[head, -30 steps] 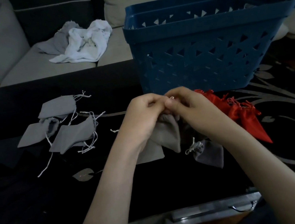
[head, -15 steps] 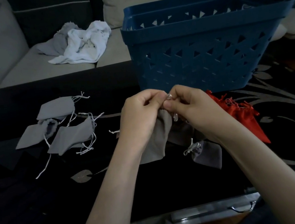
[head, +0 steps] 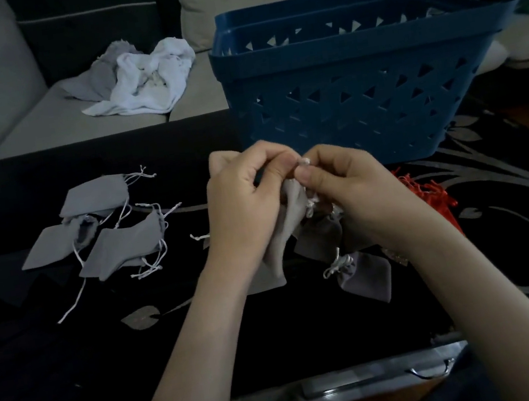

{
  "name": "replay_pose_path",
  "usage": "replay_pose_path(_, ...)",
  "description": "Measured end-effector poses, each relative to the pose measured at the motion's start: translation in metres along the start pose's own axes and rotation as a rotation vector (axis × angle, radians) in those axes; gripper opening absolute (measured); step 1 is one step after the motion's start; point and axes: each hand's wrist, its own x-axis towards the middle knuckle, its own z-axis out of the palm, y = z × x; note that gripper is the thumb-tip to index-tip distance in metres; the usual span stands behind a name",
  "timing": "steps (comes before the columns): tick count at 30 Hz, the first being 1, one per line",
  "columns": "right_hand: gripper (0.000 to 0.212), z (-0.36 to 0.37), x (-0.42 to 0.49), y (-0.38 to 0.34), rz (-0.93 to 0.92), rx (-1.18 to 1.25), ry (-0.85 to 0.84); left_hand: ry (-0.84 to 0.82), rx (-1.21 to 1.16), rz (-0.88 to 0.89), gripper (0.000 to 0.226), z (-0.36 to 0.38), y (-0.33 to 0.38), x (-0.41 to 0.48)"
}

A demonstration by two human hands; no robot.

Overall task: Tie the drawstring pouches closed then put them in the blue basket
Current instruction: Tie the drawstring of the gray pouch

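We hold a grey pouch [head: 288, 220] in front of the basket [head: 361, 98], just above the dark table [head: 208, 344]. Our left hand [head: 242, 200] is curled, thumb and forefinger pinched on the pouch's gathered neck, the rest of the cloth hanging below the palm. Our right hand [head: 353, 188] meets it, fingertips pinched on the white cord [head: 304, 162] at the same neck; the knot itself is too small to make out.

The basket stands upright on the table, behind our hands; its inside is hidden from us.

Nearer us than the basket, under and just beside our right wrist, lie two darker grey pouches: one [head: 321, 236] partly covered by the held pouch, the other [head: 365, 276] with its white cord bunched at its mouth. Right of our right hand, in front of the basket's right end, lie red pouches [head: 436, 196], partly hidden by the arm.

Well to the left of the basket, three light grey pouches [head: 115, 235] lie overlapping, mouths slack, cords trailing loose.

Beyond the table, left of the basket, crumpled cloths [head: 144, 78] sit on a sofa [head: 22, 108].
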Motion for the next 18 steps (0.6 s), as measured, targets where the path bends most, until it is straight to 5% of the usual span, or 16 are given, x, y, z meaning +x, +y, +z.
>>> replay_pose_path(7,0.012,-0.006,-0.006,0.000,0.043,0.096,0.008,-0.327,-0.569,-0.152,0.016,-0.004,-0.005,0.008)
replay_pose_path(18,0.018,-0.019,-0.009,0.002,0.295,0.353,-0.235,-0.468,-0.730,-0.221,0.017,-0.002,-0.006,0.004)
